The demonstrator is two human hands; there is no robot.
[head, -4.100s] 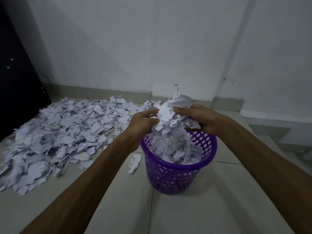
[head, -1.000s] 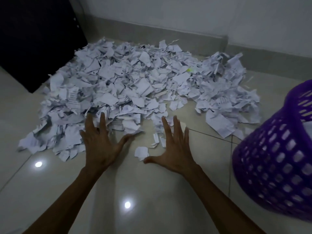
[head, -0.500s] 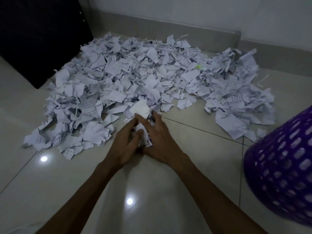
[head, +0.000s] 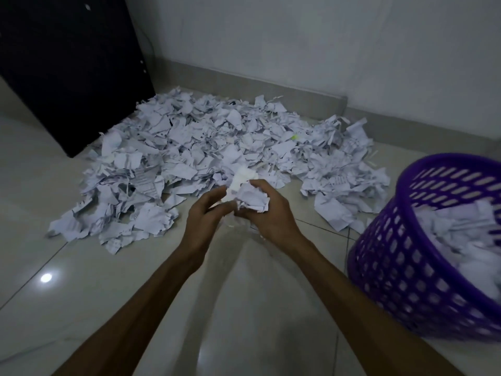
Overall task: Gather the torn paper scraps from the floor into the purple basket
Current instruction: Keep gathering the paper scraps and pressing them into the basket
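Nearest the camera, two bare forearms are reaching up from six o'clock and meeting just below the centre of the view, where the left hand and the right hand are now lifting clear of the glossy pale tiled floor. A second ago both palms were spread flat on the tiles at the pile's near edge, and half a second ago they were pressing together on the floor; now they are cupping a small crumpled wad of white torn paper between them, the right fingers curling around it and the left fingers closing against its side. That means another handful is gathered and, in my judgement, is ready to be carried to the purple perforated plastic basket, which is standing at about three to four o'clock, well apart from the hands and already holding a good heap of scraps. Beyond the hands, from ten to two o'clock, the broad spread of white torn paper scraps is lying across the floor, so most of the task is remaining. Further back, a dark cabinet panel is standing at eleven o'clock and a white wall is closing the scene. The basket's right side is being cut off by the frame edge, the underside of the wad is hiding behind the fingers, any printing on the scraps is too dim to read, and a few loose bits below the hands are blurring.
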